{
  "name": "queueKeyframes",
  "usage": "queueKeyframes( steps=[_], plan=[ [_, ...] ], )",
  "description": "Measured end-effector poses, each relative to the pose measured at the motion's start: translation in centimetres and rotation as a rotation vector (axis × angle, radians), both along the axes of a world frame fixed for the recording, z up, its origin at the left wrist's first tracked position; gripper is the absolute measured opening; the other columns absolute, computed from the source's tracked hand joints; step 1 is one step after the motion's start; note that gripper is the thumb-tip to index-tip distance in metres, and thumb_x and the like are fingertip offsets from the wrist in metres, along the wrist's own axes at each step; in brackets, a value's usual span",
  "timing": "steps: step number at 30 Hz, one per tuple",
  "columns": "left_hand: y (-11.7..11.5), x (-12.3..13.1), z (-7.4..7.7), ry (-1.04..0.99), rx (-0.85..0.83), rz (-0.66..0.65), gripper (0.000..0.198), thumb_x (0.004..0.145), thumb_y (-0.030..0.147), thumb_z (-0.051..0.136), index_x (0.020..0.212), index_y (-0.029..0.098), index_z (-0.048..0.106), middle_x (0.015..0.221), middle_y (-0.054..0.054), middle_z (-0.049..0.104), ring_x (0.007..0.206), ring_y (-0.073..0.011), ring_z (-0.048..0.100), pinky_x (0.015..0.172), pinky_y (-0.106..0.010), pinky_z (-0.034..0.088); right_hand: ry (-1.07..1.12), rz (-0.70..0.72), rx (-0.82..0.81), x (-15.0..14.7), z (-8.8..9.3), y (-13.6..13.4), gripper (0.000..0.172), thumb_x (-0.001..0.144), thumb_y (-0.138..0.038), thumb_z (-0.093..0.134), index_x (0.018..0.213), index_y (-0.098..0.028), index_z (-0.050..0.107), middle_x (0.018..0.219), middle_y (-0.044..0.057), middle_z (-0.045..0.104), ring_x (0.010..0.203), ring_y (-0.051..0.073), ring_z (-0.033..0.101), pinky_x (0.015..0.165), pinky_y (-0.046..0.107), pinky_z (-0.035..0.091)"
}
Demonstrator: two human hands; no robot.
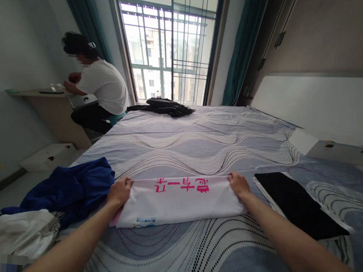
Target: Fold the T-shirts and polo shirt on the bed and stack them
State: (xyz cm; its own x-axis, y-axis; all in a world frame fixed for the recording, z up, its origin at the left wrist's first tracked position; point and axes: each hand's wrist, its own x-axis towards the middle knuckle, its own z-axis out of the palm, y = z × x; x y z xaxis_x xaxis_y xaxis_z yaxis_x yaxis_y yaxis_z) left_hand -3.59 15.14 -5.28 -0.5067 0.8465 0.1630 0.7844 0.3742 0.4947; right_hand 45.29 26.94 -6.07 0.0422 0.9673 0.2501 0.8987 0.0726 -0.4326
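Observation:
A white garment with pink lettering [178, 200] lies folded into a long strip on the bed [200, 138]. My left hand [120, 191] is closed on the strip's left end, fingers curled round the fabric edge. My right hand [238, 185] grips the far right corner of the same garment, fingers pressed onto the cloth. Both forearms reach in from the bottom of the view.
A blue garment [67, 187] and a white one [21, 231] lie heaped at the bed's left edge. A folded black item on white [297, 202] sits to the right. Dark clothing [165, 106] lies near the window. Another person [99, 89] sits at a desk far left.

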Motion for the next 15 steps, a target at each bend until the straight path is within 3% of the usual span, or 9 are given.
queueKeyframes(
  steps=[3, 5, 8, 10, 12, 15],
  plan=[
    [-0.7, 1.1, -0.8, 0.066, -0.041, 0.007, 0.037, 0.085, 0.031, 0.052, 0.116, 0.017, 0.067, 0.108, -0.017, 0.071, 0.101, -0.0332, 0.066, 0.086, -0.041, 0.05, -0.066, -0.041, 0.021, -1.8, -0.3, -1.0, 0.035, 0.089, -0.019, 0.054, 0.121, -0.013, 0.068, 0.118, 0.02, 0.067, 0.109, 0.031, 0.063, 0.091, 0.039, 0.046],
    [-1.7, 1.8, -1.3, 0.166, -0.027, -0.029, 0.047, 0.087, 0.027, 0.048, 0.132, 0.017, 0.059, 0.122, -0.018, 0.065, 0.112, -0.0331, 0.06, 0.093, -0.043, 0.047, -0.118, 0.037, 0.094, -3.2, -0.3, -2.5, 0.047, 0.094, -0.024, 0.049, 0.14, -0.014, 0.055, 0.142, 0.019, 0.053, 0.13, 0.032, 0.049, 0.105, 0.042, 0.039],
    [-3.4, 2.1, -1.8, 0.306, -0.045, -0.097, 0.045, 0.093, 0.029, 0.04, 0.131, 0.021, 0.062, 0.131, -0.015, 0.061, 0.118, -0.0317, 0.057, 0.096, -0.044, 0.047, -0.27, 0.29, 0.056, -4.7, -0.8, -5.0, 0.055, 0.1, -0.04, 0.042, 0.153, -0.024, 0.041, 0.161, 0.01, 0.034, 0.148, 0.032, 0.026, 0.118, 0.051, 0.022],
    [-4.1, 2.2, -1.0, 0.296, -0.057, -0.094, 0.041, 0.093, 0.031, 0.04, 0.122, 0.022, 0.068, 0.132, -0.014, 0.063, 0.118, -0.0313, 0.058, 0.098, -0.044, 0.047, -0.354, 0.383, -0.074, -5.1, -1.5, -6.3, 0.057, 0.101, -0.046, 0.037, 0.156, -0.028, 0.035, 0.164, 0.007, 0.027, 0.151, 0.032, 0.019, 0.119, 0.055, 0.014],
    [-4.8, 2.6, 1.7, 0.206, 0.024, -0.086, 0.038, 0.088, 0.032, 0.047, 0.115, 0.019, 0.071, 0.128, -0.014, 0.066, 0.117, -0.0305, 0.06, 0.1, -0.042, 0.047, -0.38, 0.393, -0.156, -5.0, -2.1, -6.9, 0.058, 0.102, -0.047, 0.033, 0.157, -0.028, 0.032, 0.166, 0.006, 0.022, 0.152, 0.03, 0.016, 0.12, 0.055, 0.012],
    [-6.9, 4.4, 9.3, -0.035, 0.333, -0.115, 0.041, 0.085, 0.043, 0.054, 0.112, 0.016, 0.07, 0.115, -0.011, 0.072, 0.104, -0.026, 0.067, 0.091, -0.036, 0.054, -0.373, 0.373, -0.176, -4.9, -2.4, -7.0, 0.057, 0.102, -0.044, 0.033, 0.157, -0.027, 0.032, 0.166, 0.007, 0.02, 0.153, 0.029, 0.015, 0.12, 0.055, 0.011]
  ],
)
